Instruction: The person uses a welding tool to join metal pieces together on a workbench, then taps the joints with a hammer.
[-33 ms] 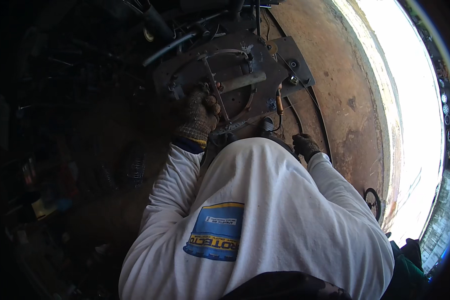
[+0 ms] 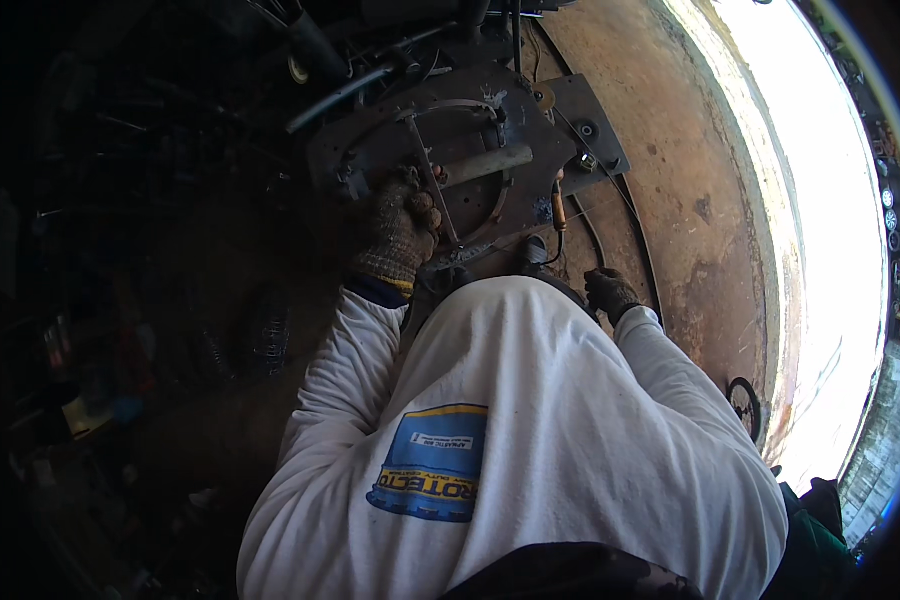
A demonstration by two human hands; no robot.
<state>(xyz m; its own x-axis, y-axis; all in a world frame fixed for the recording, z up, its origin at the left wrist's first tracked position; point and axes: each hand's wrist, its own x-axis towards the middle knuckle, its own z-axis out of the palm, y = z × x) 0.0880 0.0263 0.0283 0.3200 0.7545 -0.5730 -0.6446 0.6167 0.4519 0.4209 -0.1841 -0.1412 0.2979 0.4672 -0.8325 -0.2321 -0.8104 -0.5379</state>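
Observation:
My left hand, in a dark knitted glove with a yellow-edged cuff, rests at the near left of a dark steel plate. Its fingers are curled closed; what they grip, if anything, is hidden. Close by, a thin metal bar crosses a curved metal strip on the plate. A short grey tube lies right of the bar. Beside my right knee, my gloved right hand is closed, with nothing visible in it. A tool with an orange-brown handle and black cable sits at the plate's right edge.
A second flat plate sticks out at the right, with a nut-like piece on it. Dark cables run over the brown floor. A metal pipe lies at the back left. The left side is dark and cluttered.

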